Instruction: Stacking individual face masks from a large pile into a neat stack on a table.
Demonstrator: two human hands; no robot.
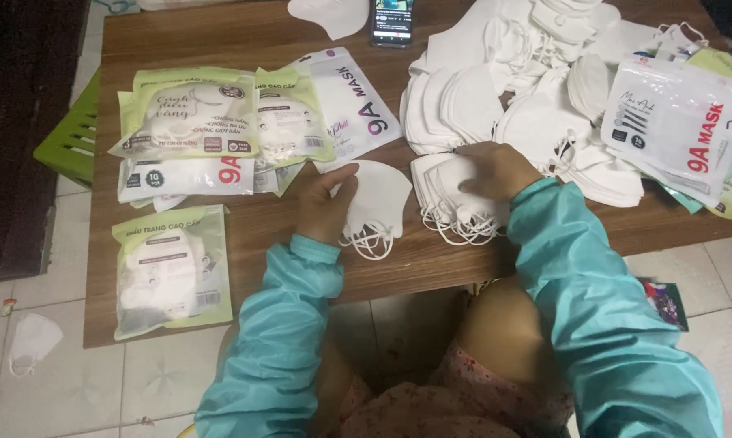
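Low wooden table over a pale tiled floor, seen from above; the person sits at its near edge in teal sleeves.

- Left hand, centre of the frame: thumb and fingers closed on the left edge of a single folded white mask, which lies flat on the wood with its ear loops trailing toward the near edge.
- Right hand, just right of centre: palm down, fingers curled on top of a small stack of white masks; whether it pinches one or merely presses, I cannot tell. The stack sits just beside the single mask — touching it or not is unclear.
- Large heap of loose white masks, upper centre to upper right, directly behind the right hand.
- Empty white printed pouches, fanned at the right edge, overlapping the heap.
- Filled green-and-white mask packs, upper left, laid over more white pouches.
- One filled green-edged pack, lower left of the table, well apart from the hands.
- Phone, screen lit, top centre — a lone mask beside it.
- Stray mask on the tiles, lower left.
- Green slatted plastic furniture, partly visible at the table's left edge.
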